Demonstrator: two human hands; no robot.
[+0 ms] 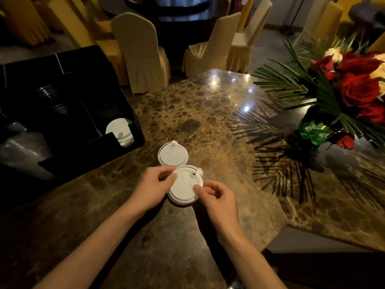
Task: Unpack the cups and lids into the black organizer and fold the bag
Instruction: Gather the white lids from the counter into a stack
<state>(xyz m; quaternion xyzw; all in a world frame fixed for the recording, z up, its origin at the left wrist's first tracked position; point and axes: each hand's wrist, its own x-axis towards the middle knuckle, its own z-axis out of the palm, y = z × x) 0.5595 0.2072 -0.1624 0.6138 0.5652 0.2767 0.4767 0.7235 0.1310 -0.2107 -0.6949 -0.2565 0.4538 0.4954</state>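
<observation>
Two hands hold a white lid (184, 185) just above a brown stone table (208, 113). The left hand (153, 187) pinches the lid's left edge with thumb and fingers bent round it. The right hand (216, 198) pinches the lid's right edge the same way. A second lid (173, 153) lies flat on the table just past the held one, and their rims look like they touch. To the left sits the black organizer (68, 113), a box with walls inside it. More white lids (120, 131) stand on edge in its near right slot. Dark cups (52, 101) are stacked in a slot farther back. A shiny, see-through bag (20, 147) shows at the far left, but it is too dark to see well. Red flowers (354, 86) in a green vase (315, 132) stand on the table at the right. Chairs (141, 53) with pale cloth covers stand behind the table.
</observation>
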